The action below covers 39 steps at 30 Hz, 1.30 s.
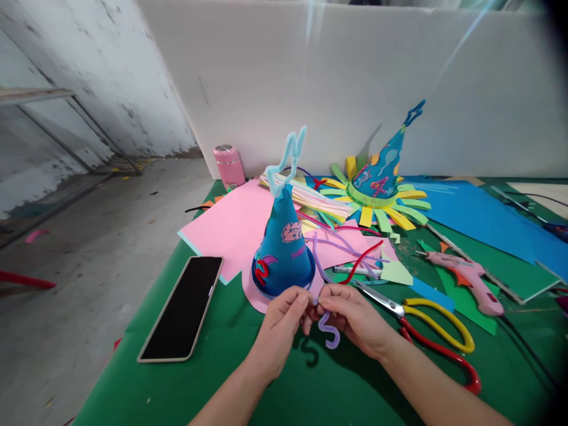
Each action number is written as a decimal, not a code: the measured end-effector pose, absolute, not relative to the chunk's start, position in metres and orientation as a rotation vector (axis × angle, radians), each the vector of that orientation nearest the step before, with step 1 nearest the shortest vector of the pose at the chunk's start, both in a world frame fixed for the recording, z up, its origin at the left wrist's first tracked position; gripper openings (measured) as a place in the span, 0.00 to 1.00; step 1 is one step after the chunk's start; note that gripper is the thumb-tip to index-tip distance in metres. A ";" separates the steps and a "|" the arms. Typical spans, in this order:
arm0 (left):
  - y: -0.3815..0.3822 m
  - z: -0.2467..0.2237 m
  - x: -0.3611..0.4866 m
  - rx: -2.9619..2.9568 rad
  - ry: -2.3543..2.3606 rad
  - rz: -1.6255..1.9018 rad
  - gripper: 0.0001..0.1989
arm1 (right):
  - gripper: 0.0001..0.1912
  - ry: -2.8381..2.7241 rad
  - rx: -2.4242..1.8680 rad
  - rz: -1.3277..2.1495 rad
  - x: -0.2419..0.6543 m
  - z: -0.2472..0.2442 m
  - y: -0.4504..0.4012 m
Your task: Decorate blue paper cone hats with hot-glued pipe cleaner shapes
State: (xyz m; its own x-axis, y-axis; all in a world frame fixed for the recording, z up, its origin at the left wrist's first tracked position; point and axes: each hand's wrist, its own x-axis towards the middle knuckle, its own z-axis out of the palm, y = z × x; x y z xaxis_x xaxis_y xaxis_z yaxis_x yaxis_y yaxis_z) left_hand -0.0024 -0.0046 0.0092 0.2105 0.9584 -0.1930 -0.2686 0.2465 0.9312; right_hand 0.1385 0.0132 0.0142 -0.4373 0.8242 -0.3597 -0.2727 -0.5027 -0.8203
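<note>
purple pipe cleaner (336, 336) in front of near hat (286, 251), part bent, not yet attached. left hand (284, 313) and right hand (352, 313) pinch its upper end. near hat topped, decorated; far hat (379, 168), fringed, looks finished.

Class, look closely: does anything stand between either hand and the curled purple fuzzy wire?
Nothing visible does: the left hand and right hand hold the curled purple fuzzy wire, with the blue cone-shaped hat beyond them.

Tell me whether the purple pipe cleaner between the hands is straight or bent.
Bent: below the fingers of the right hand, the purple pipe cleaner hangs in S-like curves.
</note>
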 end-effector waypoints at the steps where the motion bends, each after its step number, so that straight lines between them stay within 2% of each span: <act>1: -0.005 0.010 -0.003 0.932 0.964 1.036 0.11 | 0.09 -0.933 -1.018 1.987 0.139 0.014 0.013; 11: -0.004 0.009 -0.004 1.021 1.051 0.987 0.08 | 0.10 -1.201 -1.073 1.762 0.141 0.019 0.015; 18: -0.005 0.008 0.002 0.909 0.988 0.881 0.09 | 0.11 -0.960 -1.035 1.828 0.143 0.013 0.016; 26: -0.008 0.012 0.004 0.916 0.979 0.919 0.10 | 0.12 -0.822 -0.868 2.070 0.137 0.010 0.012; 39: -0.006 0.013 0.005 0.896 1.098 0.923 0.12 | 0.13 -0.818 -0.943 1.978 0.138 0.010 0.014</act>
State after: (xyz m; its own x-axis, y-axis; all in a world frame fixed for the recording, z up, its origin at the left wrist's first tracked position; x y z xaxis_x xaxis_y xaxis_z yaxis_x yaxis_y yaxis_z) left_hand 0.0053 -0.0061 0.0129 0.1942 0.9271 -0.3206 -0.1564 0.3519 0.9229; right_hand 0.1377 0.0138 0.0101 -0.4197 0.8469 -0.3265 -0.3688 -0.4878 -0.7912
